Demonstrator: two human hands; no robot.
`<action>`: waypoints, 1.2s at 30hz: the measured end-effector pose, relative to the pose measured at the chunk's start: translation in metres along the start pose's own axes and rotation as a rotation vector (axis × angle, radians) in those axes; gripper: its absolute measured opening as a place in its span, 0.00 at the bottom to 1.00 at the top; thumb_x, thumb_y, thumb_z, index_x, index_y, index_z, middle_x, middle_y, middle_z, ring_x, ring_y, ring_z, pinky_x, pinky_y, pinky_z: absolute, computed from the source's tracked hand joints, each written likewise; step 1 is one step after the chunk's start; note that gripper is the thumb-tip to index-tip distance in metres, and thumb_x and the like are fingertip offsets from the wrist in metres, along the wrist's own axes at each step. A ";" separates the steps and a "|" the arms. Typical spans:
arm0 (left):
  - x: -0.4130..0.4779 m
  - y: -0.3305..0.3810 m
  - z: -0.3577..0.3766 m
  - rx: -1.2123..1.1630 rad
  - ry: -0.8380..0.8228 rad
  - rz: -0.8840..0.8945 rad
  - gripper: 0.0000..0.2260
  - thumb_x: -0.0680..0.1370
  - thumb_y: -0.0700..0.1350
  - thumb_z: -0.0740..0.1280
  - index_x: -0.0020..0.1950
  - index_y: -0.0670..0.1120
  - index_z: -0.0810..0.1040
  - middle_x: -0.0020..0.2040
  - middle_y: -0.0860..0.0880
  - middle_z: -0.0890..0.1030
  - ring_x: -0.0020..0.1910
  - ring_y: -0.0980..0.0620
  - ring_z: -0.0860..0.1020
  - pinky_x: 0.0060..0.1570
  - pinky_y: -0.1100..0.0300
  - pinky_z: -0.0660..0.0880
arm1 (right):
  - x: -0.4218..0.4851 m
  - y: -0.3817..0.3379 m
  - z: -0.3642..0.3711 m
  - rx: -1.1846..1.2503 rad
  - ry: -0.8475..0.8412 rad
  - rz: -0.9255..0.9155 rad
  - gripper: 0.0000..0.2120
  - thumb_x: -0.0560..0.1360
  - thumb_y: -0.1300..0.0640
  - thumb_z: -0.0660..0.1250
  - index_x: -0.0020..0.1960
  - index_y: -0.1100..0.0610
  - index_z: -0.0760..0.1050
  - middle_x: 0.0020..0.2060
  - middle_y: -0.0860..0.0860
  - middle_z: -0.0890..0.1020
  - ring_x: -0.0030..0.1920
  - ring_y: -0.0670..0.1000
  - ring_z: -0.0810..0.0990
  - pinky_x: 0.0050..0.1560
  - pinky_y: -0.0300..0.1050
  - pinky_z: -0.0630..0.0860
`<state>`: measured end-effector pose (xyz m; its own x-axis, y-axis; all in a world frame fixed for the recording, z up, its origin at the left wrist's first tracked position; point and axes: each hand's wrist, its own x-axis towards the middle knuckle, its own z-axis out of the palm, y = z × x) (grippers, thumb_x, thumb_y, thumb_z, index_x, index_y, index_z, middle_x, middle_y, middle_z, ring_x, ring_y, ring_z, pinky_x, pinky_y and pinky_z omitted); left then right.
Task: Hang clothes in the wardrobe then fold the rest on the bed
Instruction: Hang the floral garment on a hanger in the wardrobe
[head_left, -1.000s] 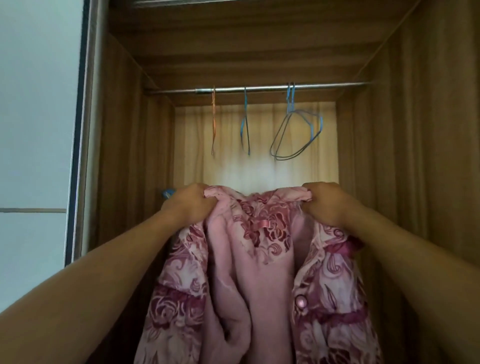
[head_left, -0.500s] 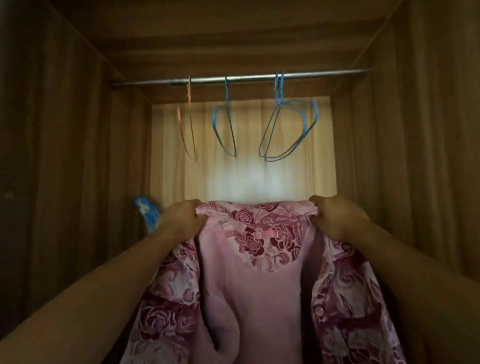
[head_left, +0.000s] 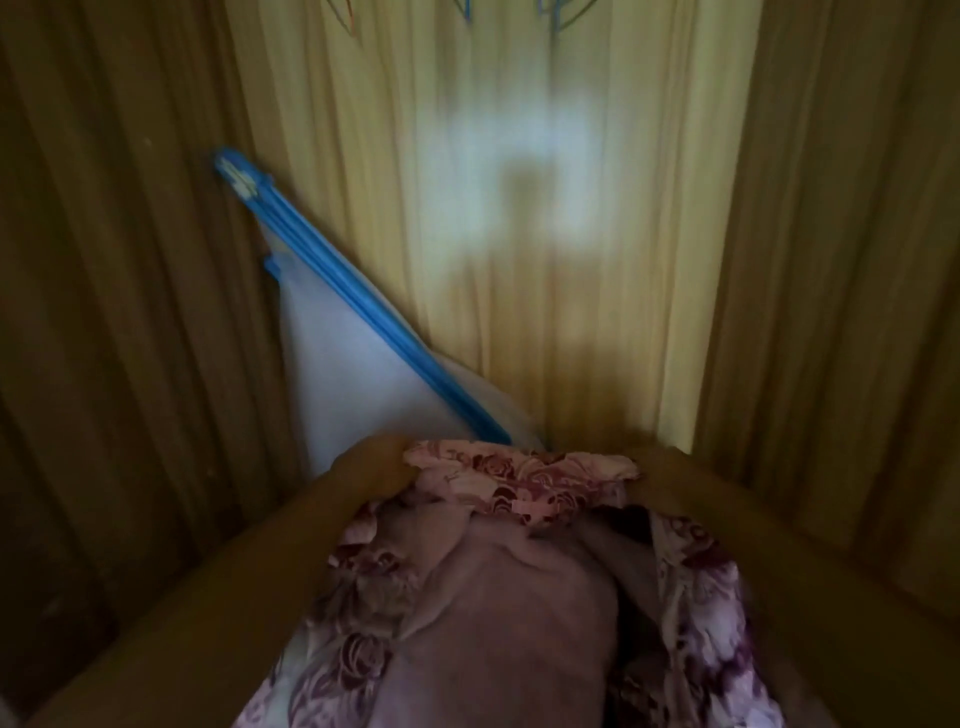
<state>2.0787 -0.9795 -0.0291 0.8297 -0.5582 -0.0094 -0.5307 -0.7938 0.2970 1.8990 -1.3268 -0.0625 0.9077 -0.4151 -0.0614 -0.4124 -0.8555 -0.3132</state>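
Shirt (head_left: 519, 597): pink, printed with dark red roses, plain pink on the inside. It is held up by 2 hands inside the wardrobe, low in the view and in front of the back panel (head_left: 649, 260). The collar (head_left: 519, 480) is stretched between the hands and the body hangs below, open at the front.

Left hand (head_left: 371, 467): fingers are curled over the left end of the collar and the fabric is gripped there.

Right hand (head_left: 662, 475): dim and blurred. The right end of the collar is held up by it, but single fingers cannot be made out.

Both forearms are seen reaching in from the lower corners of the view.

Wardrobe: the left wall (head_left: 130, 312) and the right wall (head_left: 841, 260) are brown wood grain in shade. The back panel is lit pale yellow, with a bright patch (head_left: 519, 156) and a dark shadow set in it.

Blue frame (head_left: 363, 306): thin blue rods with white cloth (head_left: 348, 384) are leaned in the left rear corner, slanting down toward the left hand. Its lower end is hidden behind the collar.

Top edge: only the lower tips of wire hangers (head_left: 465, 8) are caught, 1 orange and the others blue, well above the shirt.

The whole view is smeared by motion blur.
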 end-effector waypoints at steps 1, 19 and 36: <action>0.002 -0.005 0.007 0.002 -0.006 -0.007 0.25 0.80 0.60 0.63 0.73 0.50 0.73 0.72 0.44 0.75 0.68 0.43 0.74 0.67 0.51 0.71 | 0.003 0.003 0.010 0.006 -0.023 0.018 0.23 0.76 0.44 0.71 0.67 0.54 0.76 0.62 0.54 0.81 0.61 0.57 0.79 0.55 0.47 0.74; -0.030 0.072 -0.098 -0.169 0.082 0.114 0.39 0.72 0.69 0.65 0.79 0.54 0.62 0.74 0.48 0.71 0.69 0.50 0.72 0.65 0.58 0.69 | -0.046 -0.091 -0.111 0.385 0.299 -0.255 0.15 0.76 0.41 0.68 0.62 0.42 0.74 0.54 0.43 0.76 0.51 0.44 0.76 0.42 0.35 0.69; -0.129 0.193 -0.293 -0.072 0.447 0.419 0.27 0.79 0.61 0.65 0.76 0.52 0.67 0.60 0.53 0.80 0.58 0.53 0.77 0.57 0.62 0.69 | -0.170 -0.207 -0.320 0.256 0.784 -0.425 0.21 0.74 0.32 0.65 0.56 0.46 0.77 0.47 0.45 0.82 0.38 0.45 0.79 0.39 0.42 0.71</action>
<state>1.9201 -0.9903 0.3090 0.5541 -0.6512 0.5186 -0.8269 -0.5022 0.2529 1.8053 -1.1782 0.3165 0.6281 -0.2527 0.7359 0.0574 -0.9282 -0.3677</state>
